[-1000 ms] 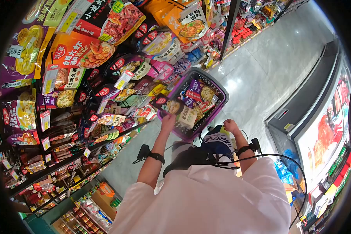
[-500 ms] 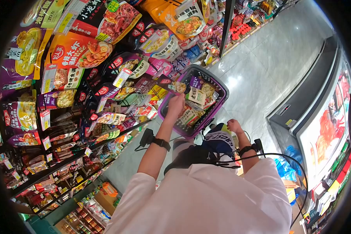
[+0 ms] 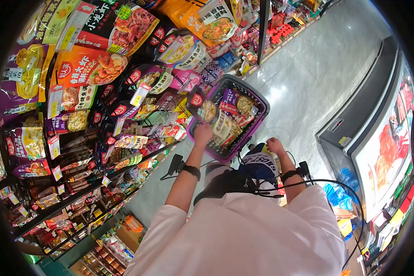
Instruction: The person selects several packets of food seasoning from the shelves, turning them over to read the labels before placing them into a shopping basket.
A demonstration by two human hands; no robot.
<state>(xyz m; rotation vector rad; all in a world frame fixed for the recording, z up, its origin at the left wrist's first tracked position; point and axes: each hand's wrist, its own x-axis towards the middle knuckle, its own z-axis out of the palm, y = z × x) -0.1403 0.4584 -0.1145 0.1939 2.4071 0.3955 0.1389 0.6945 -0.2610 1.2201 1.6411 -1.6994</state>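
Observation:
My left hand (image 3: pixel 203 134) pinches the lower edge of a dark seasoning packet (image 3: pixel 209 110) with a red label and a food picture. The packet is held over the left side of a dark basket with a purple rim (image 3: pixel 255 130). Inside the basket lie several packets, among them a purple seasoning packet (image 3: pixel 230 99) and a pale one (image 3: pixel 223 125). My right hand (image 3: pixel 275 146) hangs beside my leg, near the basket's lower right; its fingers are loosely curled, and nothing shows in them.
Shelves of hanging seasoning packets (image 3: pixel 92 64) fill the left side, close to the basket. A black shelf post (image 3: pixel 264 32) rises beyond it. Grey tiled floor (image 3: pixel 303 87) runs to the right, along a dark-edged display freezer (image 3: pixel 342 124). Blue plastic bags (image 3: pixel 336 197) sit lower right.
My left hand has drawn slightly left and down with the packet, which has turned so its front shows more. My right hand stays near my leg with a small shift upward.

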